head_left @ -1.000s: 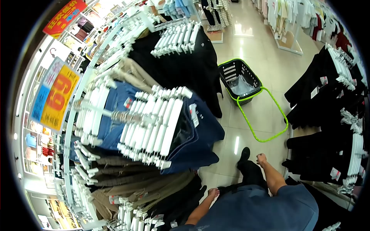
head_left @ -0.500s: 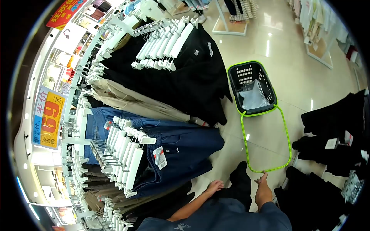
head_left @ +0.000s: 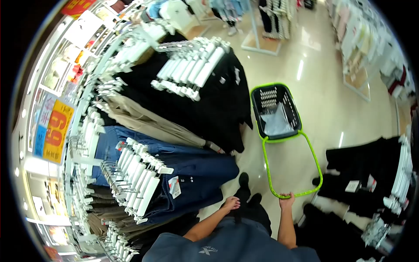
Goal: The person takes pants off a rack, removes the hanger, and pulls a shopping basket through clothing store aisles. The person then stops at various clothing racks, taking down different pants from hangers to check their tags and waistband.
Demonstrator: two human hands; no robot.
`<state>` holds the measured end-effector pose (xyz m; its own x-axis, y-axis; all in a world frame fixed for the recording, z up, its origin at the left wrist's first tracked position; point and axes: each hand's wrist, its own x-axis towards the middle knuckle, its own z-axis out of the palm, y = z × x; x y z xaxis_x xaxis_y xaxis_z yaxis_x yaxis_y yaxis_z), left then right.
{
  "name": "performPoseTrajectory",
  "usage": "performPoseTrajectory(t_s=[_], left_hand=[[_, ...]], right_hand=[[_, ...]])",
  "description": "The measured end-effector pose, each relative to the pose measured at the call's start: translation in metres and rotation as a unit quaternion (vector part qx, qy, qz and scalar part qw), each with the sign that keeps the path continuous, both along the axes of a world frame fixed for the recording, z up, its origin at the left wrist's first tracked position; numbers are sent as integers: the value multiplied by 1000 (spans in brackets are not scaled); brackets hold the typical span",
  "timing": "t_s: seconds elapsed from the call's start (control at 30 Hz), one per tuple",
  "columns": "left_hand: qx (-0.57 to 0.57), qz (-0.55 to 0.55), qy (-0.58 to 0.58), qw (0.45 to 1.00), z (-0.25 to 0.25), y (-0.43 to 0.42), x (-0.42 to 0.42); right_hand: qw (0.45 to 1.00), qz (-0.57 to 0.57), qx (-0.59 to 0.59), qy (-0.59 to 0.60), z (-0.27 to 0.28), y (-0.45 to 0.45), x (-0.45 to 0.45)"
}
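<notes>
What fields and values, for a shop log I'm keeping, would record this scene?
Right hand: on the near end of the green handle, fingers curled round it
Left hand: loosely curled beside the navy trousers, nothing visible in it
Basket: black, green-rimmed, on the pale floor
Contents: translucent item, exact kind unclear
Sign: shows 69
Opposite side: black garments on white hangers

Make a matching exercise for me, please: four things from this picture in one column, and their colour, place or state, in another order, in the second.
1. right hand
2. left hand
3. basket
4. price sign

A. holding nothing
B. partly orange, partly blue
C. at the green handle
D. black, with green rim

Pairs: 1-C, 2-A, 3-D, 4-B
</notes>
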<state>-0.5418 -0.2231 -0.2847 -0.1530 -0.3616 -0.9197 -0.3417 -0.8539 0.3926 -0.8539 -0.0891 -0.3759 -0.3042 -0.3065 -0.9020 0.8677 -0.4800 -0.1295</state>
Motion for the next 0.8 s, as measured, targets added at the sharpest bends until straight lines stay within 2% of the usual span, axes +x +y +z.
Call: performPoseTrajectory(t_s=[0.1,0.2,0.3,0.4,0.43,0.5,0.6,0.7,0.8], left_hand=[[-34,-54,38,997,-8,-20,-49],[-44,-137,28,989,-17,-39,-95],[-92,-132,64,985,-12,-70,-140],[-197,-134,66,969,-11,-119,-186],[-289,-152,57,943,-24,-135,-201],[-379,-167,61,908,-33,-162,-236],[-517,-252,37,817,21,-185,-287],[-462,-377,171,784,103,-199,-317],[-593,-384,129,696,101,-194,-337]], right_hand=[[998,49,-24,38,56,-38,-25],[992,102,0,75,96,-65,-48],[986,127,-6,111,122,-91,-70],[980,141,-10,140,146,-129,-91],[975,161,-14,151,152,-139,-100],[966,197,-22,168,160,-159,-115],[944,252,-27,213,180,-194,-134],[923,284,-44,255,202,-224,-150],[910,296,-6,292,216,-246,-161]])
